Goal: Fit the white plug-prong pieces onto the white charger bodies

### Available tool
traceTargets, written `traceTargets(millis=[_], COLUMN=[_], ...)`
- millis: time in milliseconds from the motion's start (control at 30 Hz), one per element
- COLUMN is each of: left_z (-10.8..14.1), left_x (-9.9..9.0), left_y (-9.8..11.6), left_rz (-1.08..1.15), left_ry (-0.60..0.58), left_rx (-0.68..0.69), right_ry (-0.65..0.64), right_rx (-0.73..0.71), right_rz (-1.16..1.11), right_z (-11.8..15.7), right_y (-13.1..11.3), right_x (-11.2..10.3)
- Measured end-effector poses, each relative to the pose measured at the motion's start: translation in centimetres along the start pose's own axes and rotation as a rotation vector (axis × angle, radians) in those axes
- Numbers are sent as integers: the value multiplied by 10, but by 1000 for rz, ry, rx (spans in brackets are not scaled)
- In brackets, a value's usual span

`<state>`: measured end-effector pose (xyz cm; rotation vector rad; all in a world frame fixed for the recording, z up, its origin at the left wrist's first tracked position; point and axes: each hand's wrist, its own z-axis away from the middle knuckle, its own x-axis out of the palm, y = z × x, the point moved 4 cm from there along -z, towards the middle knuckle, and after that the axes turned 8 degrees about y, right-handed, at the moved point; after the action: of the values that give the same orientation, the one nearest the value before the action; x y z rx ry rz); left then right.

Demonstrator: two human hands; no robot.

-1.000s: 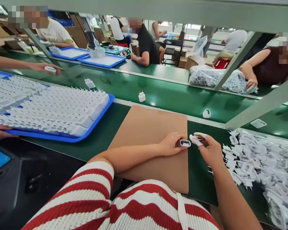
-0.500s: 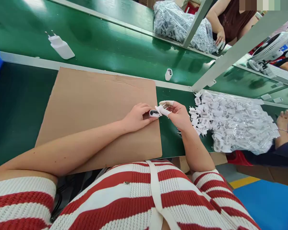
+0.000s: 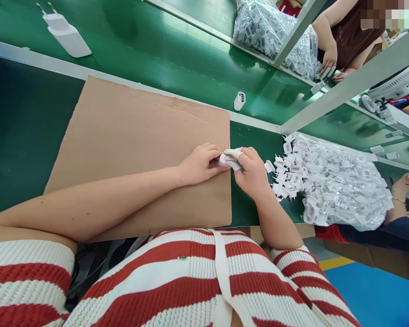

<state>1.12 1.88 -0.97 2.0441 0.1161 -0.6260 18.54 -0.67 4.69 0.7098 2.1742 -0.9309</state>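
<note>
My left hand (image 3: 202, 165) is closed around a white charger housing (image 3: 222, 160) near the right edge of a cardboard sheet (image 3: 146, 131). The housing's end faces my right hand (image 3: 252, 175). White finger covers sit on the thumb and forefinger of that hand, which pinch at the end of the housing. The small white plug cap between them is mostly hidden by the fingers. Right of my right hand lies a pile of loose white plug caps (image 3: 289, 170) with metal pins.
A clear bag of white plug caps (image 3: 347, 181) lies at the right. Beyond the rail stand a charger housing (image 3: 239, 101) and a charger with two pins (image 3: 66, 36). A slanted metal post (image 3: 347, 81) rises at the right. Co-workers' hands (image 3: 329, 59) show at the back and right.
My right fingers have closed in on the housing's end, bringing the plug cap against it, and now cover its opening. The view has shifted slightly. A charger now shows near the co-worker's hand behind.
</note>
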Motion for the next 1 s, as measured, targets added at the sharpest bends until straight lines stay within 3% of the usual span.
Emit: traceTargets(millis=[133,267,400,500,600,700,800,1000], left_z=[-2,-2,1,0,-2,-2,-2,-6], left_x=[-3,-10,-9,-6,-3,-8,-14,-14], left_y=[-5,-7,-2,-2,0,-3,-6,-3], left_rz=[39,66,-17,-36,54,124,124,136], left_ry=[-36,-86,-73,2,-64,-70,-26,-11], left_rx=[15,27,-29,-121,-63,-52,-105,-131], right_ry=[116,-133,-252,-268,-57,99,88,-49], right_rx=[256,567,659,646,550,336,169,33], right_rz=[-216,-443,-554,-566,-435,-253,-154,40], right_z=[0,7,10,9,4,-1,0,4], right_y=[16,29,24,19,20,13,2,-10], right_x=[-11,-6,-6,-7,-14,-19,-12,13])
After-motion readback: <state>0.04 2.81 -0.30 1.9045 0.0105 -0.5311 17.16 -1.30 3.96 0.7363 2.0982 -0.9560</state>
